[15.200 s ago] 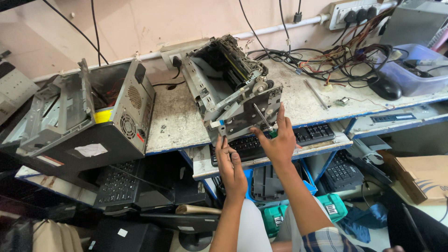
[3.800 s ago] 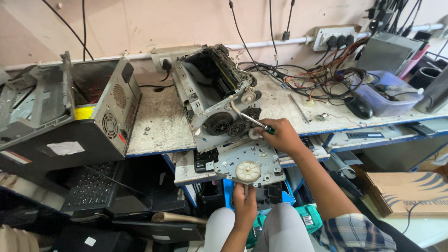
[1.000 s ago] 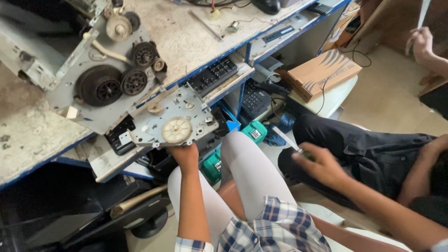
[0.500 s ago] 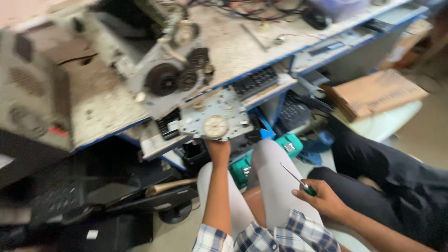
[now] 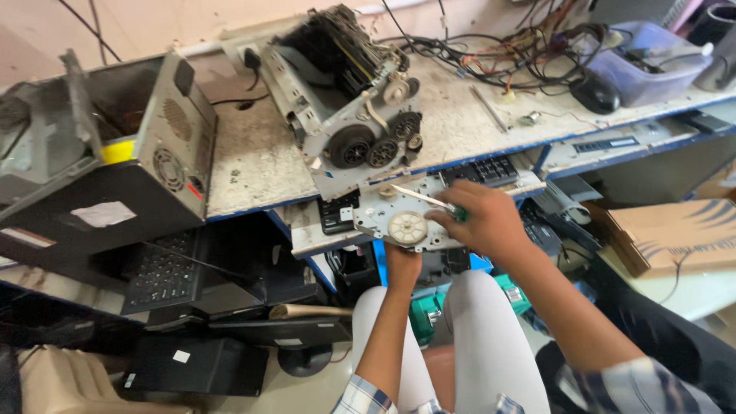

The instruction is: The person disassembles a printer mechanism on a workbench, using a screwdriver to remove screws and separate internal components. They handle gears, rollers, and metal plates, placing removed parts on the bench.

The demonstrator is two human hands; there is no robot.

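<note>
Gripping from below, the left hand (image 5: 402,262) holds a pale metal gear plate (image 5: 410,218) at its lower edge, just in front of the worktop's (image 5: 253,165) blue-trimmed rim and above the person's lap; its fingers are hidden behind the plate, so their spread cannot be told. A large cream gear (image 5: 407,228) sits on the plate's face right above that hand. The right hand (image 5: 481,222) rests over the plate's right side, fingers curled tight around the green handle of a screwdriver (image 5: 426,199), whose thin shaft slants up and left across the plate toward its upper edge. Just behind the plate, a black keyboard (image 5: 481,170) lies on a pull-out shelf under the worktop. Farther back on the worktop stands a stripped printer mechanism (image 5: 341,96), tilted, with black and grey gears showing on its near side. To the left, an opened computer case (image 5: 107,165) sits at the worktop's end. At the far right lie a black mouse (image 5: 596,93) and a tangle of cables (image 5: 506,50) near the wall.
</note>
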